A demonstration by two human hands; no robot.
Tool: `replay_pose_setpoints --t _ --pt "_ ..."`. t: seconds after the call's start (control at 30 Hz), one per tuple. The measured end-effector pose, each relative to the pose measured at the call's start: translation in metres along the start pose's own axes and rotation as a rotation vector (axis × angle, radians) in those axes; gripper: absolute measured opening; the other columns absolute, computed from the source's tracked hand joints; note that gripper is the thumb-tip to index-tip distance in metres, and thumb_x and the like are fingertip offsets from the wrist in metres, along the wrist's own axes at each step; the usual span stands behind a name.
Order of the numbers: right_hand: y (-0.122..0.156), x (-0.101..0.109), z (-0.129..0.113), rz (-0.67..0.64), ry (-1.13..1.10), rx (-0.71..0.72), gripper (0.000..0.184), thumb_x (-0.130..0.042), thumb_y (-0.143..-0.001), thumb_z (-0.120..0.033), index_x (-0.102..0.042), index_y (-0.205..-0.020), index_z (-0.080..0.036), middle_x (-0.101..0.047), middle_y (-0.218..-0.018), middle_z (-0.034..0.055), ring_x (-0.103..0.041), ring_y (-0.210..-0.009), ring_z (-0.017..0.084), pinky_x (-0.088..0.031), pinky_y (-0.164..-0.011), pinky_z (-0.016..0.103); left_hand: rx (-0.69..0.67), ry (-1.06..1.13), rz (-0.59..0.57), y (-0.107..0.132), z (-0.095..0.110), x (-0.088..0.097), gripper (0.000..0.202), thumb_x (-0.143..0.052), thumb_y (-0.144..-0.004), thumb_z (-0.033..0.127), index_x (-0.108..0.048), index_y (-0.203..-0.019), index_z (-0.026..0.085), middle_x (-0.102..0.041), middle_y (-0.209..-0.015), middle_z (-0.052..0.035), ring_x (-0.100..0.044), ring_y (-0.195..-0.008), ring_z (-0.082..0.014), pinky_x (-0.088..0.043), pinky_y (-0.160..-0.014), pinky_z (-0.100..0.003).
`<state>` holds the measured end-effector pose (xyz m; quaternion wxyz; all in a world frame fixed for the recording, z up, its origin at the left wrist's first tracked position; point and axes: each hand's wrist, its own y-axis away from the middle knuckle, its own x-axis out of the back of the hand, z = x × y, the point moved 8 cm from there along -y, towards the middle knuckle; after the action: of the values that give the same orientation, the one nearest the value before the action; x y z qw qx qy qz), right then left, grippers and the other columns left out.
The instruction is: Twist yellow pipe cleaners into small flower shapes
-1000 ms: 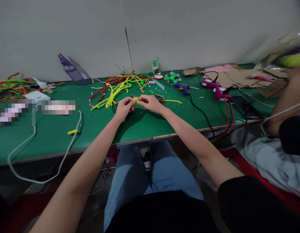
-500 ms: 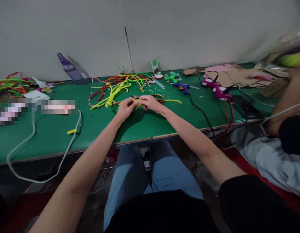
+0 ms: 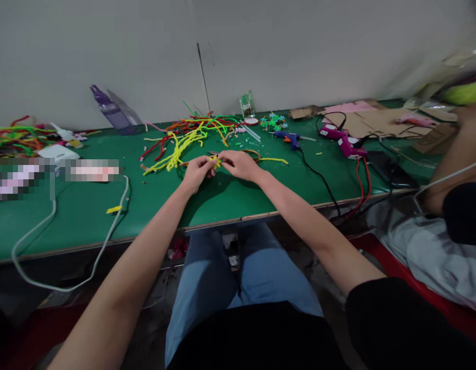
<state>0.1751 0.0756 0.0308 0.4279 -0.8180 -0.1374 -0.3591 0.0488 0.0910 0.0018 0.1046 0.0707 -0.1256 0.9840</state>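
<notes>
My left hand [image 3: 197, 172] and my right hand [image 3: 240, 164] meet over the green table [image 3: 87, 210], fingers pinched together. Between their fingertips sits a small yellow pipe-cleaner piece [image 3: 215, 162], which both hands grip. Just behind the hands lies a heap of coloured pipe cleaners [image 3: 184, 139], mostly yellow, red and green. A brownish ring of pipe cleaner [image 3: 255, 153] and a yellow strand [image 3: 274, 161] lie by my right hand.
A blue glue gun [image 3: 287, 137] and magenta glue guns [image 3: 346, 145] with cables lie right. A purple bottle [image 3: 109, 109] stands at the back left, and a white cable [image 3: 107, 234] hangs over the front edge. Another person's arm [image 3: 459, 154] rests at the right by cardboard [image 3: 377, 122].
My hands stay together at the same spot. The fingers have shifted slightly on the yellow piece; nothing else has moved.
</notes>
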Motion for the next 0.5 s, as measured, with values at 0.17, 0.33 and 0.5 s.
replay_pose_setpoints --t 0.17,0.33,0.5 --pt "0.003 0.000 -0.003 -0.016 0.110 0.065 0.024 -0.045 -0.094 -0.022 -0.064 -0.108 -0.015 -0.065 -0.101 0.0088 -0.057 -0.092 0.019 -0.039 -0.077 0.027 0.037 0.048 -0.029 0.001 -0.002 -0.003 0.028 -0.070 -0.071 0.039 -0.057 -0.063 0.016 -0.056 -0.051 0.0010 -0.048 -0.045 -0.0078 -0.035 -0.045 -0.020" --pt "0.004 0.001 -0.009 -0.044 0.138 0.066 0.025 -0.043 -0.096 -0.024 -0.064 -0.109 -0.016 -0.065 -0.100 0.0084 -0.058 -0.090 0.018 -0.038 -0.075 0.026 0.048 0.089 -0.052 0.000 -0.004 -0.004 0.025 -0.069 -0.072 0.036 -0.057 -0.064 0.015 -0.056 -0.051 0.0011 -0.050 -0.046 -0.0076 -0.036 -0.045 -0.019" --pt "-0.003 0.003 -0.005 0.027 -0.143 -0.049 0.018 -0.048 -0.090 -0.019 -0.063 -0.083 -0.013 -0.064 -0.081 0.0049 -0.057 -0.077 0.015 -0.040 -0.071 0.025 -0.069 0.008 -0.035 0.000 0.004 -0.002 0.025 -0.069 -0.074 0.036 -0.056 -0.066 0.016 -0.057 -0.053 0.0015 -0.049 -0.048 -0.0086 -0.038 -0.049 -0.021"
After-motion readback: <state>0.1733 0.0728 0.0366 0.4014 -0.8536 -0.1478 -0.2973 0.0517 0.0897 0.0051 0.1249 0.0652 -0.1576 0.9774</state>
